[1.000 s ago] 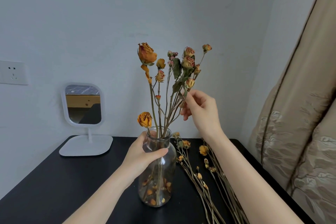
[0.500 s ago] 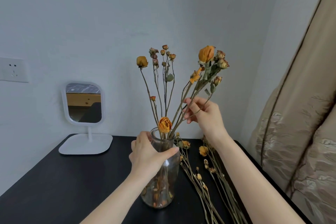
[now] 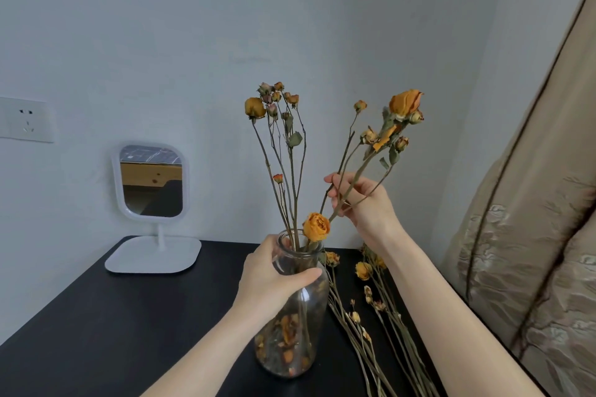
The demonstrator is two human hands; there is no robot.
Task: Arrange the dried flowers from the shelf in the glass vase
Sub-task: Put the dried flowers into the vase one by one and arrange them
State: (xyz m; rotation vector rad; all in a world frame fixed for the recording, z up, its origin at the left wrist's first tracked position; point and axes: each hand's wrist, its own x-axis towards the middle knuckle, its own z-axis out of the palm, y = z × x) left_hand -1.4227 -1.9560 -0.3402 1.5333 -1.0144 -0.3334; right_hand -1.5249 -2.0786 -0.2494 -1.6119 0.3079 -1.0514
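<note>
Dried orange rose stems (image 3: pixel 354 177) judged light, brittle; pinched mid-stem by right hand (image 3: pixel 364 203); left hand (image 3: pixel 274 277) clamped round clear glass vase (image 3: pixel 293 325) neck.

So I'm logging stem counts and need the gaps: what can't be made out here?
Head view only:
- Clear glass vase neck: left hand covers it.
- Stems inside: hidden behind loose petals.
- Loose dried flowers on the black table: stem ends cut off by bottom edge.
- Right hand grip: stem count unclear.
</note>
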